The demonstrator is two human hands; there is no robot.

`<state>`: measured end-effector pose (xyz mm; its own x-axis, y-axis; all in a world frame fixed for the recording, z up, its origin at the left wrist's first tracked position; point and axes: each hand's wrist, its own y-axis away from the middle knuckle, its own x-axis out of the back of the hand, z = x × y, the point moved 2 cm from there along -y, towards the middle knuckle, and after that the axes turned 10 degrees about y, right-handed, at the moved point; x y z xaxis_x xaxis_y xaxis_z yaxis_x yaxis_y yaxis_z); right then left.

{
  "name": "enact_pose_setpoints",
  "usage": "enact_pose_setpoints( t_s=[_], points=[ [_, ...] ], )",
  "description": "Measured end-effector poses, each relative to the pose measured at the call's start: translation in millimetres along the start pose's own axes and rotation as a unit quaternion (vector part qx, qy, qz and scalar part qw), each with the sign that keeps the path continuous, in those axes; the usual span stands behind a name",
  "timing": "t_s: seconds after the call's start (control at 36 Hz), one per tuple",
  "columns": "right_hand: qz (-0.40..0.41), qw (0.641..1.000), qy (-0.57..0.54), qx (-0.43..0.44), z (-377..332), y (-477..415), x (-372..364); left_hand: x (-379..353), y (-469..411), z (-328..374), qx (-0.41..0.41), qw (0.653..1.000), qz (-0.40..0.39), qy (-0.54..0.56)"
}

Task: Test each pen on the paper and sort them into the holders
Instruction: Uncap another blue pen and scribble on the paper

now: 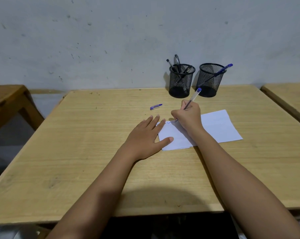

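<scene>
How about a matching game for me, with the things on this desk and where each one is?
Things:
1. pen cap
2. clear pen
3. paper
4. black pens

Places:
A. standing in the left holder
B. pressed flat by the left hand
C. lying alone on the table
D. gripped by the right hand

Pairs: 1-C, 2-D, 3-B, 4-A

The right hand (187, 116) is gripping a pen (192, 99), its tip touching the paper's (218, 126) top left corner by blue writing. The left hand (145, 137) is lying flat, pressing the paper's left edge. A cap (155, 106) is lying on the table (77, 135); two holders (181, 81) (210, 80) are standing behind, holding pens.
</scene>
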<state>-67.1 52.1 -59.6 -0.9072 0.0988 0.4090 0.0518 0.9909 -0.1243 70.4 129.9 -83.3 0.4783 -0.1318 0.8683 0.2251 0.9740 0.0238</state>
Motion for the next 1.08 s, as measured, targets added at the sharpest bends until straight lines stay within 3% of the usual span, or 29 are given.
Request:
enact_pose_setpoints(
  t_s=[0.14, 0.25, 0.33, 0.58, 0.83, 1.08],
  points=[
    [0.017, 0.990, -0.136, -0.027, 4.6, 1.6, 4.6, -1.0, -0.2, -1.4, -0.003, 1.000, 0.008, 0.012],
    [-0.048, 0.948, -0.311, -0.050, 2.7, 2.0, 5.7, -0.5, 0.3, -2.1, -0.007, 0.999, 0.020, 0.027],
    [-0.071, 0.928, -0.362, -0.048, 1.1, 0.7, 7.3, 0.3, 2.6, -1.7, -0.008, 0.999, 0.023, 0.047],
    [-0.090, 0.938, -0.333, -0.026, -14.0, -6.5, 24.9, 20.3, -14.1, -5.4, 0.046, 0.964, 0.085, 0.247],
    [-0.101, 0.952, -0.288, -0.030, -22.6, -20.2, 44.1, 39.5, -67.3, -20.4, 0.122, 0.976, 0.124, 0.131],
    [-0.107, 0.959, -0.262, -0.015, -21.4, -29.4, 58.1, 35.4, -88.1, -18.8, 0.083, 0.964, 0.198, 0.156]
  ],
)
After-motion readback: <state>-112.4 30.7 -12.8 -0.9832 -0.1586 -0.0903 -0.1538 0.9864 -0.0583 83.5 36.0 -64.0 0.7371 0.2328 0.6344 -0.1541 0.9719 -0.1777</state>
